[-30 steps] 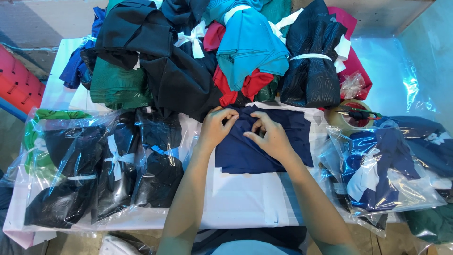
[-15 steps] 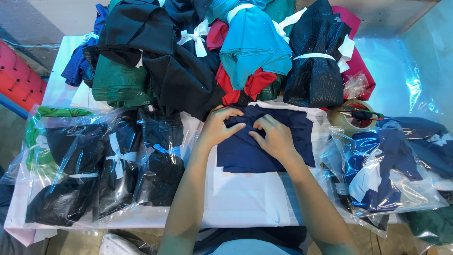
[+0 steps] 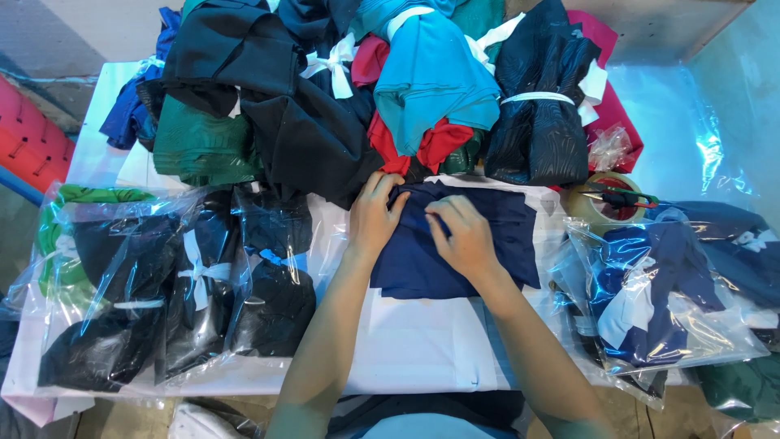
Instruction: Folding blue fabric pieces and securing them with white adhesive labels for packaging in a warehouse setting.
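Now both hands, left hand (image 3: 375, 218) & right hand (image 3: 461, 236), fingers pinching soft navy folded cloth (image 3: 455, 244) on white table (image 3: 406, 349)

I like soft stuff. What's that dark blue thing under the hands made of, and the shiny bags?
Navy garment: looks like soft, matte knit cloth; it folds and creases under both hands. Clear bags: seemingly thin glossy plastic, see-through, with bright glare and wrinkles.
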